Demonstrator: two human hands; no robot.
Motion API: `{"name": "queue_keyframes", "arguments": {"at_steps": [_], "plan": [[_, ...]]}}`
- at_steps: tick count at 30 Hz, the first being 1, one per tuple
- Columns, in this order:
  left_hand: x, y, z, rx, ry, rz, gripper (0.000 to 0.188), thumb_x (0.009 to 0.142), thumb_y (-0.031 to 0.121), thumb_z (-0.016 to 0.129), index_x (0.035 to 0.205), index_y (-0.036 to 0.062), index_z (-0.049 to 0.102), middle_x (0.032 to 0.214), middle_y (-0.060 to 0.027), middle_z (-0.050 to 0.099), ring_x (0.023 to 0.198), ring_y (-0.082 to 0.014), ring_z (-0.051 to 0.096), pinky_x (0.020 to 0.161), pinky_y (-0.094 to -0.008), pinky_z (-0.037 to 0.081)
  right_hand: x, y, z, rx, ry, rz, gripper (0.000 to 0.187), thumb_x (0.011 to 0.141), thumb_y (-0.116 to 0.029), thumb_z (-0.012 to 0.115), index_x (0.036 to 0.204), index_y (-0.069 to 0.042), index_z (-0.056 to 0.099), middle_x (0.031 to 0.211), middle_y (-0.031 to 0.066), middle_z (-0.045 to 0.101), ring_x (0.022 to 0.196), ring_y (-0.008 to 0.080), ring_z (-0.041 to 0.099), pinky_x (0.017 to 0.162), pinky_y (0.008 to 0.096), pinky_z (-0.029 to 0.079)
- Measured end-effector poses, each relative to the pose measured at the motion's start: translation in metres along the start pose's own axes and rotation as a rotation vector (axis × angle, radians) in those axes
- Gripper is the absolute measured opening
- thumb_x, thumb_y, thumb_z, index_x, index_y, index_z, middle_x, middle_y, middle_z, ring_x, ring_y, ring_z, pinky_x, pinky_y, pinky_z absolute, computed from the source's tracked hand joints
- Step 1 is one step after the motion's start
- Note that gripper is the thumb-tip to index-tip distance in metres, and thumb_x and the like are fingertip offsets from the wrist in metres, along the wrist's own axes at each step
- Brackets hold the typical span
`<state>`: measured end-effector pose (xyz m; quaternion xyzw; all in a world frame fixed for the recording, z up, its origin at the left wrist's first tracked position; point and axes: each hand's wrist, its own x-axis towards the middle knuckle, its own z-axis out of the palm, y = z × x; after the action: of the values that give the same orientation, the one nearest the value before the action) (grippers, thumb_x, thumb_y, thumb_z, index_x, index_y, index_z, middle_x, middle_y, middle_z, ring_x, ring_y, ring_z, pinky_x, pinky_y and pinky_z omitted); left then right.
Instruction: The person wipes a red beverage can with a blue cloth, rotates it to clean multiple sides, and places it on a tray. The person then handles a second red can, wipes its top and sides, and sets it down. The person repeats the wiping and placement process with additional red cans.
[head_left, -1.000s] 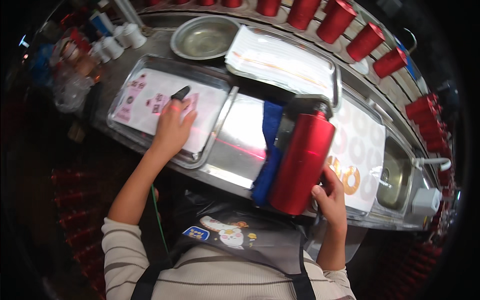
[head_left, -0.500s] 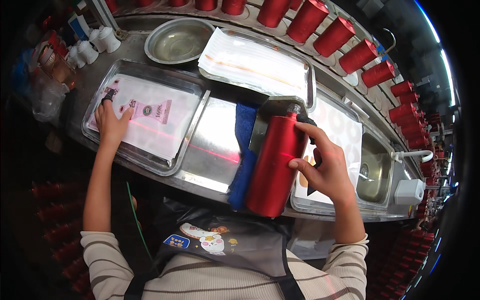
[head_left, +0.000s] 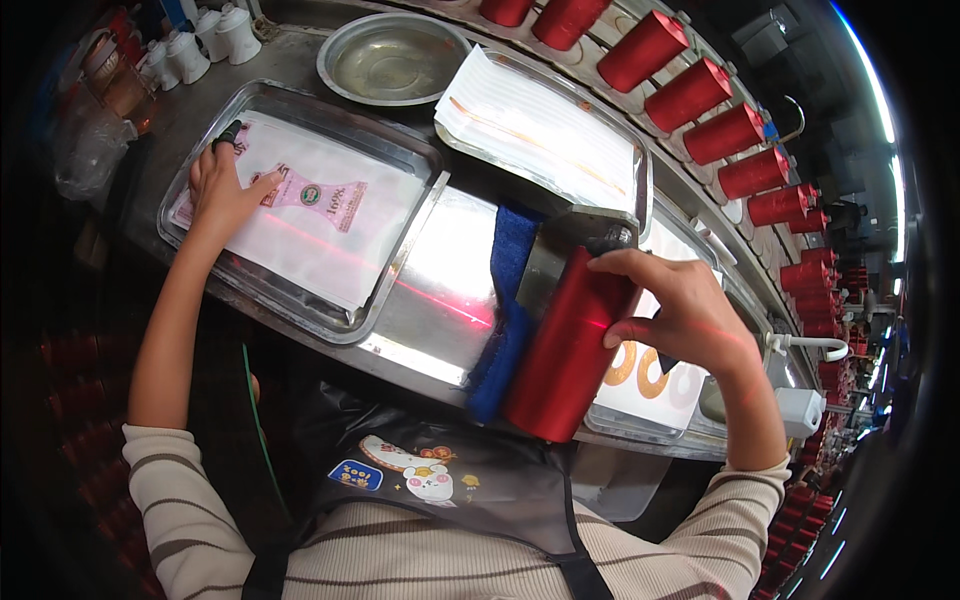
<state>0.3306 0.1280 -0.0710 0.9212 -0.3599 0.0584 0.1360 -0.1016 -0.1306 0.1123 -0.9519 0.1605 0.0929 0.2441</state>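
My right hand [head_left: 690, 310] grips a red metal bottle [head_left: 565, 355] near its upper end, the thumb on its side and the fingers over the top. The bottle lies tilted beside a metal bracket [head_left: 610, 225], next to a blue cloth [head_left: 510, 300]; its neck is hidden. My left hand [head_left: 220, 190] rests with thumb and forefinger spread on a stack of white sheets with pink printed labels [head_left: 330, 200]. A black cover [head_left: 230, 132] is on a fingertip. The sheets lie in a metal tray [head_left: 345, 335].
A steel bowl of liquid [head_left: 395, 62] and a tray of white sheets [head_left: 545, 125] stand at the back. Printed gold rings show on sheets [head_left: 660, 405] at right, near a sink tap [head_left: 815, 345]. Red bottles [head_left: 690, 90] line the far edge; white pieces [head_left: 185, 55] stand at left.
The view has shifted. My right hand has turned over the bottle's top, covering the neck that showed earlier, and the bottle leans a little more. My left hand stays on the pink-printed sheets.
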Motion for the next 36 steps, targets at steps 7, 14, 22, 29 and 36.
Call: {"name": "queue_keyframes", "arguments": {"at_steps": [7,14,22,29,36], "plan": [[0.006,-0.002,0.007,-0.059,-0.038,0.053,0.081,0.077,0.046,0.082,0.131,-0.0013,0.046,0.137,-0.0297,0.048,0.132,-0.0471,0.040,0.114,-0.0527,0.029,-0.038,0.016,0.049,0.088,0.405,-0.021,0.052,0.069,-0.017,0.089,0.117,-0.010,0.070,0.091,0.0096,0.074,0.060,0.0250,0.064,0.060,0.0319,0.051],[0.024,0.009,0.009,-0.126,-0.047,0.146,0.074,0.075,0.045,0.084,0.120,-0.0049,0.051,0.123,-0.0316,0.057,0.120,-0.0467,0.049,0.102,-0.0521,0.041,-0.074,-0.012,0.121,0.303,0.938,0.126,0.016,0.083,0.000,0.076,0.099,0.001,0.074,0.081,0.0064,0.072,0.060,0.0111,0.056,0.061,0.0258,0.046],[0.042,0.013,0.001,-0.135,-0.018,0.258,0.045,0.085,0.034,0.074,0.111,0.0019,0.056,0.118,-0.0215,0.060,0.118,-0.0406,0.053,0.100,-0.0486,0.039,-0.094,-0.016,0.163,0.727,0.998,0.261,0.019,0.098,-0.008,0.062,0.112,0.006,0.063,0.105,0.0148,0.068,0.097,0.0196,0.065,0.090,0.0296,0.050],[0.056,0.014,-0.007,-0.173,-0.232,0.295,0.044,0.082,0.030,0.073,0.116,0.0067,0.058,0.119,-0.0150,0.061,0.124,-0.0346,0.051,0.103,-0.0475,0.036,-0.094,-0.012,0.163,0.801,0.961,0.270,0.022,0.097,-0.005,0.063,0.116,0.005,0.063,0.110,0.0094,0.064,0.098,0.0146,0.063,0.088,0.0257,0.048],[0.077,0.001,0.006,-0.301,-0.207,0.322,0.044,0.074,0.026,0.082,0.111,0.0092,0.065,0.112,-0.0098,0.069,0.112,-0.0302,0.062,0.098,-0.0427,0.043,-0.089,-0.013,0.172,0.784,1.025,0.247,0.023,0.095,-0.002,0.065,0.117,0.004,0.065,0.108,0.0071,0.064,0.089,0.0093,0.060,0.077,0.0208,0.046]]}}
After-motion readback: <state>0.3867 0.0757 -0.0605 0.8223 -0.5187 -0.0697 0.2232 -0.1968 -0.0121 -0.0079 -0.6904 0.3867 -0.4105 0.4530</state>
